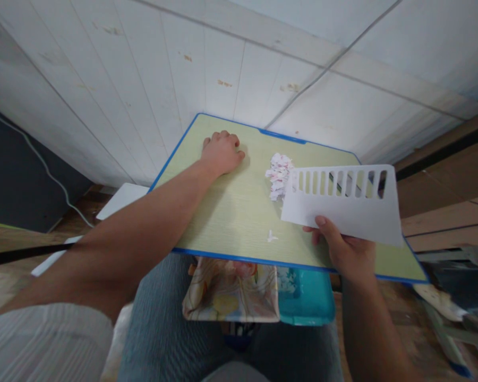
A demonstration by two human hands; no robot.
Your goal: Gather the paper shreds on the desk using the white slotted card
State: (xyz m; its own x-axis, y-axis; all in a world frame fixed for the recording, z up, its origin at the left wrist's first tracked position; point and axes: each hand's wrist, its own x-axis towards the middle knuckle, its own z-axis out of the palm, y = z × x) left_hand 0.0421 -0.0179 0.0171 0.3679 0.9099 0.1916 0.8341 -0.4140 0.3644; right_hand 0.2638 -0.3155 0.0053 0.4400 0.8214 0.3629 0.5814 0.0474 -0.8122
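My right hand (348, 252) grips the lower edge of a white slotted sheet (338, 209), thumb on top. The sheet is flat, with a row of rounded slots along its far side, and is held over the right part of a small pale-green table (231, 223) with a blue rim. Beside its left end lies a heap of shredded paper (279, 175), partly covered by the sheet. A few white paper scraps (271, 235) lie nearer to me. On the table's left side rests my left hand (222, 153), holding nothing, its fingers apart and slightly bent.
Below the near table edge, a patterned cloth-lined container (231, 297) and a turquoise plastic bin (308, 297) with paper bits sit at my legs. A white plank wall (223, 58) with a cable stands behind the table. Shelving (454, 207) is at the right.
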